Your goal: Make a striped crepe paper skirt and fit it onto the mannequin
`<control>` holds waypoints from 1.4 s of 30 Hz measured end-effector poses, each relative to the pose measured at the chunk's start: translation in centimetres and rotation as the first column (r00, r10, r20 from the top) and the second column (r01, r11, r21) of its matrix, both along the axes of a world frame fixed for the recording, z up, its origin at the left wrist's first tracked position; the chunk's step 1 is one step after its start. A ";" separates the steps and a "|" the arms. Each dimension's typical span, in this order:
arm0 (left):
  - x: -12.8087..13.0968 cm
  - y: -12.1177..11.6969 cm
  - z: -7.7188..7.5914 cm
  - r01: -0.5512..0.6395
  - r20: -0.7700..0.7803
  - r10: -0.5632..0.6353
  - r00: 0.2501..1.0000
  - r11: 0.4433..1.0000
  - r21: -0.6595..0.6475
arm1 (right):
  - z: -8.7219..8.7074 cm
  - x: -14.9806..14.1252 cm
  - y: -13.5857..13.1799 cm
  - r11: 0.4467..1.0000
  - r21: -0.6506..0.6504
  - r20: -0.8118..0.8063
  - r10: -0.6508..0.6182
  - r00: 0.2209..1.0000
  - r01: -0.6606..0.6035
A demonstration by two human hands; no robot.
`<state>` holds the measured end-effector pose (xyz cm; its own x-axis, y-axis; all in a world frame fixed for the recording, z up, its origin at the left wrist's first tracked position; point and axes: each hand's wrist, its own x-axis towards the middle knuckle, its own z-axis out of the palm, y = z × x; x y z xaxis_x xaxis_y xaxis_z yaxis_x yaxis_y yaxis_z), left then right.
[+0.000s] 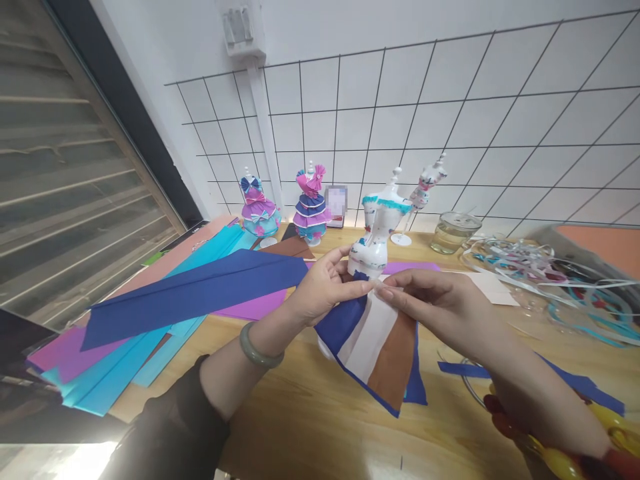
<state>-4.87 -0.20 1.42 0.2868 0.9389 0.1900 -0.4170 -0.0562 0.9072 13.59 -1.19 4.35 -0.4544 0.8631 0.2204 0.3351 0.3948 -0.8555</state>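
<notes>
A small white dress form with turquoise trim across its chest stands in front of me. From its waist hangs a skirt with blue, white and brown panels, like crepe paper. My left hand is closed at the form's left side, fingers behind the waist and thumb pressing the skirt's top edge. With thumb and fingertips, my right hand pinches the top of the white panel, close to my left thumb. The fingertips hide the exact join at the waist. A blue layer shows beneath the brown panel.
Folded blue paper and turquoise sheets lie at left. Behind stand two dressed forms, a phone and another white form. A glass jar, tangled ribbons and blue scraps are at right.
</notes>
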 end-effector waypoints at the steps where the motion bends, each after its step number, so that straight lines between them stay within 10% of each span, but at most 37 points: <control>1: 0.0 0.0 0.0 -0.003 -0.010 0.003 1.000 1.000 0.005 | 0.0 0.1 0.0 1.000 0.005 -0.010 0.022 1.000 -0.022; 42: 0.1 -0.4 0.2 0.097 -0.031 -0.096 0.995 0.994 0.056 | -0.4 0.2 1.1 0.953 -0.299 -0.137 -0.090 0.986 0.045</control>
<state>-4.73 -0.62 1.60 0.3816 0.8945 0.2329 -0.3969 -0.0690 0.9153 13.83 -0.12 3.99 -0.3744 0.9272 0.0126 0.2137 0.0995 -0.9718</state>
